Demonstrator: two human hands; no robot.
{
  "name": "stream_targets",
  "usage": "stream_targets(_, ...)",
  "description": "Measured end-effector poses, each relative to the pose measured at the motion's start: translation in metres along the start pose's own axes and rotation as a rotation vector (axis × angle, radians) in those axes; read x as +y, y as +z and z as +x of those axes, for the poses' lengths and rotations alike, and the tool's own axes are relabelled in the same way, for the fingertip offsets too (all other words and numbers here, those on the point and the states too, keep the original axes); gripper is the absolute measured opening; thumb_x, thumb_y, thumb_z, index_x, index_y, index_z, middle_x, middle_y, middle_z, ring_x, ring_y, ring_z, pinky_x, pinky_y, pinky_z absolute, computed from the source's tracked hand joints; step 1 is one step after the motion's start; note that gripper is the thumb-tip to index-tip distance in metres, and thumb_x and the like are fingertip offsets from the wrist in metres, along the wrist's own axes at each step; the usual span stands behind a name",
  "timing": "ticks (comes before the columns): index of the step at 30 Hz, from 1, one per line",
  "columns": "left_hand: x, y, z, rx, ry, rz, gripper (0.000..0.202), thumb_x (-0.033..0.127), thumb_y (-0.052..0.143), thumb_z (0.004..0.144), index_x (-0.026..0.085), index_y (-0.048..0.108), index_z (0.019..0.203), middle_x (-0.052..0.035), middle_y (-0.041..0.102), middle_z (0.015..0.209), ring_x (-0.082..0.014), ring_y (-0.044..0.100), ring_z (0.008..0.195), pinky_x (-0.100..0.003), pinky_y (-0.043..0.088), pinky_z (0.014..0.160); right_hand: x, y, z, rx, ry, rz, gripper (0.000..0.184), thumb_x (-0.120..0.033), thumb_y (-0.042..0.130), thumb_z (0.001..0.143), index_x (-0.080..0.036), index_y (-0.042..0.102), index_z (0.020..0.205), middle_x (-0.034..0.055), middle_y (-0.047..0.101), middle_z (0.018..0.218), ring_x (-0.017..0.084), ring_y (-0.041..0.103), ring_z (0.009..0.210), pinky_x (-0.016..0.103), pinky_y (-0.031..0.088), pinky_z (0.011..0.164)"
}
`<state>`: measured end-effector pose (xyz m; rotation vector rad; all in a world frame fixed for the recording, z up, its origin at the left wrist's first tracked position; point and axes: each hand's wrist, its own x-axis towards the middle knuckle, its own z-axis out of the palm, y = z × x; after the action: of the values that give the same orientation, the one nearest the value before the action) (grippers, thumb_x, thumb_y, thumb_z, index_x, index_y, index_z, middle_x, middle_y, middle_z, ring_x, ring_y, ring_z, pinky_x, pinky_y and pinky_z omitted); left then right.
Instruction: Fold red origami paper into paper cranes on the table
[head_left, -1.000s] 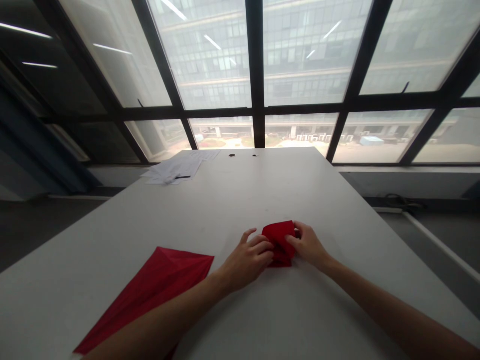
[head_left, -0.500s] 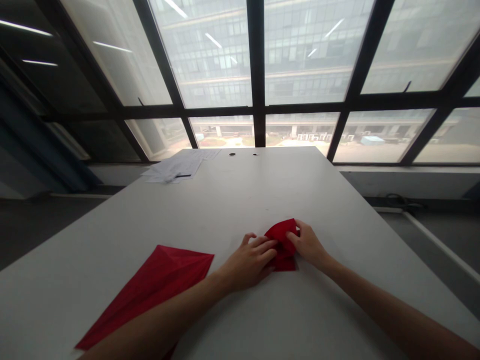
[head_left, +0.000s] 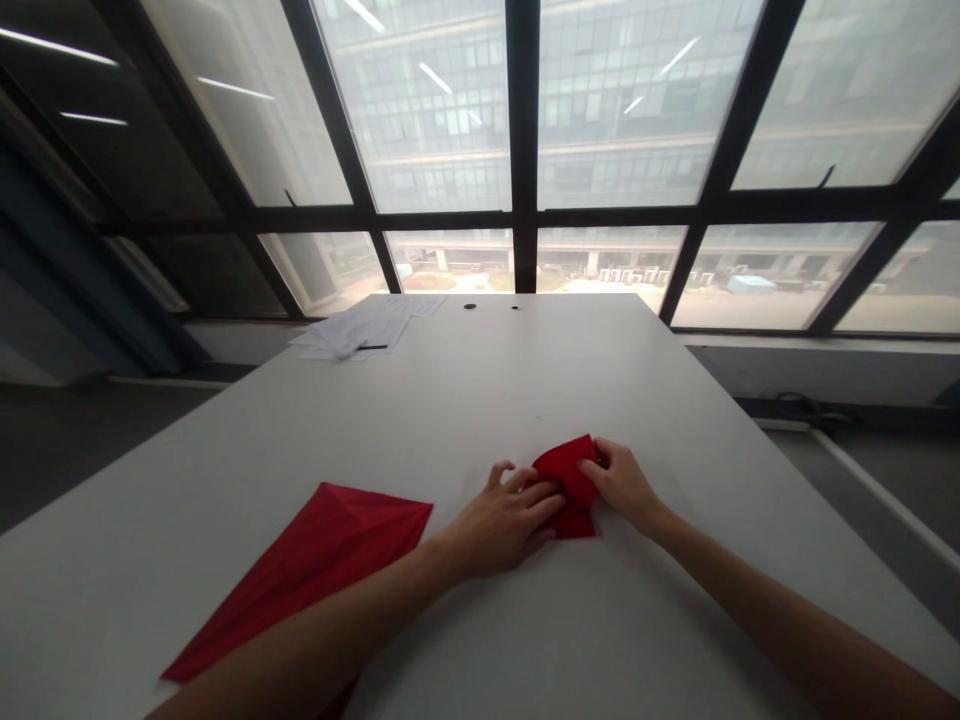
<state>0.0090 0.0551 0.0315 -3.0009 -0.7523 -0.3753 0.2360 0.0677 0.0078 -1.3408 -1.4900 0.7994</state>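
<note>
Red folded piece (head_left: 559, 466), five o'clock in view

Right hand (head_left: 627, 488) pinches its thin, bent-up edge; left hand (head_left: 507, 524) rests curved fingers over it, grip unclear. Below, smooth white table (head_left: 480, 400); near eight o'clock, a creased, pointed red sheet (head_left: 319, 545).

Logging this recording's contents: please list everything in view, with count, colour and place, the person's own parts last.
Table: 1, white, centre
Small red piece: 1, red, right of centre
Large red piece: 1, red, near left
Papers: several overlapping, white, table's far left
Dark strip: 1, black, on the papers
Round spots: 2, dark, table's far end
Window panes: several, clear, dark-framed, beyond
Building: 1, pale, outside
Curtain: 1, blue, far left
Cable: count unclear, dark, low right
Left hand: 1, bare, on the small red piece
Right hand: 1, bare, pinching that piece's edge
Forearms: 2, bare, left one over the large red piece
</note>
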Motion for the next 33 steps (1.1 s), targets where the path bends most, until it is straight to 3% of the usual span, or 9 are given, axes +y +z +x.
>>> stream_targets(3,0.001,0.001,0.000,0.038,0.007,0.001,0.045,0.049,0.053,0.094,0.027,0.054,0.133,-0.0061,0.061,0.133,-0.0281,0.048,0.125,-0.053,0.012,0.115,0.006,0.002,0.000,-0.002,-0.015,-0.018,0.013,-0.017,0.051,0.074,-0.016,0.063,0.080,0.0024,0.067,0.075,0.016,0.057,0.066,0.027,0.048,0.060)
stream_targets(6,0.001,0.000,0.001,0.069,-0.001,-0.003,0.033,0.045,0.054,0.095,0.026,0.063,0.119,-0.0055,0.065,0.126,-0.0265,0.049,0.126,-0.054,0.005,0.117,0.010,0.003,-0.002,0.037,-0.042,-0.035,0.040,-0.015,0.053,0.074,-0.016,0.060,0.113,0.0070,0.067,0.099,0.017,0.061,0.071,0.028,0.053,0.060)
stream_targets(9,0.000,-0.002,0.002,0.082,-0.025,-0.043,0.023,0.037,0.053,0.096,0.027,0.066,0.112,-0.0022,0.067,0.122,-0.0230,0.049,0.127,-0.053,0.002,0.118,0.009,-0.002,-0.005,0.069,-0.277,-0.172,0.063,-0.011,0.054,0.077,-0.024,0.047,0.138,0.0128,0.053,0.133,0.022,0.062,0.098,0.038,0.057,0.077)
stream_targets(12,-0.003,-0.004,0.002,0.086,-0.035,-0.076,0.023,0.037,0.052,0.097,0.030,0.066,0.114,-0.0014,0.066,0.124,-0.0218,0.048,0.126,-0.053,0.002,0.118,0.002,-0.014,-0.006,-0.003,-0.595,-0.403,0.042,-0.009,0.057,0.083,-0.029,0.065,0.119,0.0085,0.047,0.143,0.028,0.044,0.131,0.050,0.045,0.104)
stream_targets(14,-0.006,-0.004,0.002,0.080,-0.036,-0.057,0.022,0.034,0.051,0.098,0.029,0.067,0.112,-0.0031,0.064,0.127,-0.0225,0.047,0.126,-0.052,0.008,0.116,-0.003,-0.025,-0.006,-0.062,-0.730,-0.515,0.028,-0.013,0.063,0.085,-0.029,0.071,0.106,0.0061,0.046,0.145,0.031,0.035,0.138,0.054,0.039,0.110)
stream_targets(18,-0.011,-0.002,0.000,0.055,-0.027,0.016,0.023,0.020,0.055,0.095,0.027,0.066,0.114,-0.0049,0.061,0.131,-0.0239,0.046,0.128,-0.048,0.019,0.112,-0.014,-0.041,-0.009,-0.125,-0.891,-0.656,0.036,-0.017,0.066,0.086,-0.033,0.067,0.118,0.0044,0.037,0.154,0.032,0.028,0.144,0.059,0.032,0.113)
stream_targets(22,-0.014,0.000,-0.002,0.061,-0.003,0.040,0.031,0.012,0.055,0.091,0.028,0.065,0.117,-0.0042,0.059,0.134,-0.0228,0.046,0.130,-0.046,0.019,0.112,-0.021,-0.044,-0.011,-0.233,-0.934,-0.700,0.027,-0.027,0.072,0.083,-0.033,0.071,0.109,0.0031,0.039,0.154,0.034,0.028,0.144,0.062,0.027,0.115)
stream_targets(27,-0.015,0.001,-0.002,0.063,-0.023,0.042,0.032,0.007,0.053,0.088,0.025,0.066,0.111,-0.0041,0.058,0.136,-0.0230,0.041,0.134,-0.047,0.017,0.112,-0.013,-0.041,-0.007,-0.213,-0.882,-0.674,0.010,-0.020,0.071,0.084,-0.029,0.073,0.089,0.0018,0.049,0.146,0.031,0.031,0.143,0.061,0.028,0.114)
stream_targets(33,-0.012,0.002,0.000,0.117,-0.056,-0.008,0.020,0.024,0.055,0.095,0.025,0.067,0.110,-0.0050,0.062,0.126,-0.0237,0.048,0.126,-0.046,0.018,0.110,-0.002,-0.038,-0.005,-0.216,-0.806,-0.617,0.009,-0.018,0.070,0.085,-0.027,0.072,0.085,0.0038,0.050,0.143,0.032,0.031,0.143,0.060,0.031,0.112)
